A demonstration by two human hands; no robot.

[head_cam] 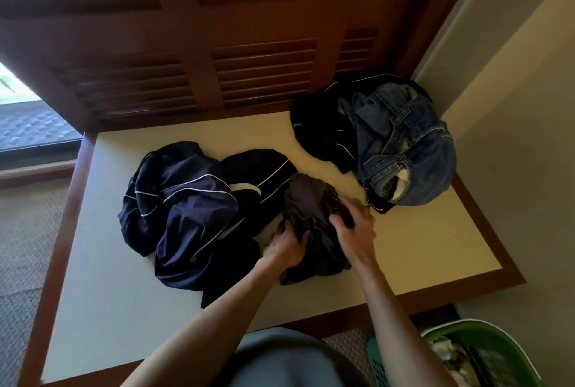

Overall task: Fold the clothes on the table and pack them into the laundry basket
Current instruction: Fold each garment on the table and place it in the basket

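Left hand (287, 245), right hand (354, 226) grip crumpled dark garment (306, 200) on table (404, 246).

Both hands' grip (323, 232) on dark garment (306, 203)

Laundry basket (485, 343) cut off by bottom and right edges; only part of green rim and mesh wall visible, contents too small to identify. Right hand (354, 228) motion-blurred, fingertips lost against grey garment (308, 209), grip unreadable. Left hand (287, 246) fingertips buried in same garment. Dark garment (320, 125) at back mostly covered by jeans (404, 144); type unclear. Navy garment (186, 209) bunched, shape and count of pieces unreadable. Table (124, 309) near edge hidden behind torso and forearms. Window at left cropped by frame.
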